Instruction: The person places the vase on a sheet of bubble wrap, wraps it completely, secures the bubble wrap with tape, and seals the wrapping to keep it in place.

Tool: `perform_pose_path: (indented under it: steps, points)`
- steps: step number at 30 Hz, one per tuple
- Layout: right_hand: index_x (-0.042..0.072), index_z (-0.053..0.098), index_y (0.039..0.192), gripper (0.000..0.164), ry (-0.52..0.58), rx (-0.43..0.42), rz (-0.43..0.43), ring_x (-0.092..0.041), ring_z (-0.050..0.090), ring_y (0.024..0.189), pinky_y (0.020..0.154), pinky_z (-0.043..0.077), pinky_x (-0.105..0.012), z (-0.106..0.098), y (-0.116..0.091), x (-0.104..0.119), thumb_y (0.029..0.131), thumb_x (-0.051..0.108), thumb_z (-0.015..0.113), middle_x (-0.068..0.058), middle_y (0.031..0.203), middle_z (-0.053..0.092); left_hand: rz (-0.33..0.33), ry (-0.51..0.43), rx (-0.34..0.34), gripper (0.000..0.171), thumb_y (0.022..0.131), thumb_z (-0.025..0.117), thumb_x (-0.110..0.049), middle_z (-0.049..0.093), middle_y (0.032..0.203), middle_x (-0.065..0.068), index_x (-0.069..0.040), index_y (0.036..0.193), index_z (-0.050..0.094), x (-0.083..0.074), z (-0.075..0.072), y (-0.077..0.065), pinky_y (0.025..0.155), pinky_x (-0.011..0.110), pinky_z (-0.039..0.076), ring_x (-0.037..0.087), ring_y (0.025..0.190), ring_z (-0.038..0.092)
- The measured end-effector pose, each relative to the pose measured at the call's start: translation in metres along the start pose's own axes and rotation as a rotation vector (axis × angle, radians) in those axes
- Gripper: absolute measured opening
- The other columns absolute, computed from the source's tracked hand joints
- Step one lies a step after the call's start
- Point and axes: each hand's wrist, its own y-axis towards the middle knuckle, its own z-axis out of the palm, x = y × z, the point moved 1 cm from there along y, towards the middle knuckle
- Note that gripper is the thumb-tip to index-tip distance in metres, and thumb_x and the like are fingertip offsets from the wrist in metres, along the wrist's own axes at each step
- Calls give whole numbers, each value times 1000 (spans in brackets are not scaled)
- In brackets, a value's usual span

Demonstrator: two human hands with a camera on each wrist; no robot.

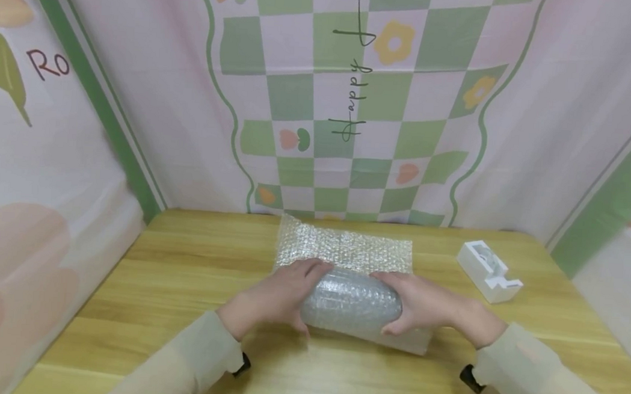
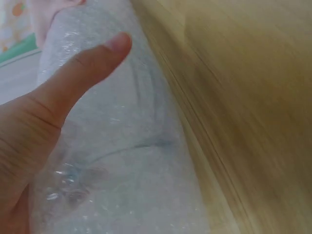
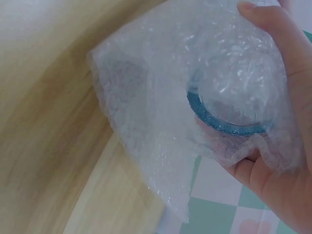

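A clear cylinder-shaped thing (image 1: 349, 298) lies on its side, rolled in bubble wrap (image 1: 361, 248). One loose sheet of the wrap spreads flat behind it, and another flap shows in front of it at the right. My left hand (image 1: 290, 292) grips the left end, its thumb (image 2: 92, 68) stretched along the near side. At the right end, my right hand (image 1: 423, 300) curls around the roll. Through the wrap in the right wrist view, a round blue-green rim (image 3: 219, 124) shows; I cannot tell what kind of vessel it is.
A white tape dispenser (image 1: 484, 270) with a roll of tape stands at the right of the wooden table (image 1: 180, 273). Behind the table hangs a green-checked curtain (image 1: 344, 90), and printed cloth also closes off both sides.
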Motion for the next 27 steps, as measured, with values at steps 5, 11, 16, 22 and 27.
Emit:
perform_pose_path:
  steps: [5, 11, 16, 22, 27]
  points:
    - [-11, 49, 141, 97, -1, 14, -2, -31, 66, 103, 85, 60, -44, -2, 2, -2, 68, 37, 93, -23, 126, 64, -25, -2, -3, 131, 57, 99, -41, 43, 154, 18, -6, 159, 24, 3, 4, 3, 121, 47, 30, 33, 143, 41]
    - [-11, 47, 142, 99, 40, 42, 6, -27, 67, 99, 83, 60, -41, -4, 5, -2, 69, 38, 92, -21, 122, 66, -14, -27, -30, 120, 59, 100, -29, 51, 145, 13, -9, 156, 31, 7, 4, 7, 116, 46, 39, 30, 133, 50]
    - [-11, 47, 142, 99, 45, 72, 30, -26, 67, 99, 83, 60, -42, -9, 8, 0, 69, 39, 92, -19, 121, 66, -16, -89, -17, 120, 60, 99, -26, 50, 146, 12, -10, 156, 30, 12, 5, 7, 114, 45, 41, 29, 132, 50]
    - [-10, 45, 146, 104, 53, 122, 77, -26, 66, 101, 88, 58, -47, -15, 12, 4, 70, 44, 91, -18, 124, 66, 0, -143, -17, 121, 59, 100, -25, 50, 147, 12, -7, 156, 29, 18, 8, 6, 114, 44, 41, 28, 132, 51]
    - [-10, 45, 146, 103, 66, 162, 92, -22, 66, 100, 90, 57, -45, -18, 15, 5, 71, 44, 90, -11, 119, 68, 6, -174, -1, 122, 60, 100, -26, 47, 150, 13, -6, 157, 28, 20, 8, 3, 116, 44, 39, 28, 134, 49]
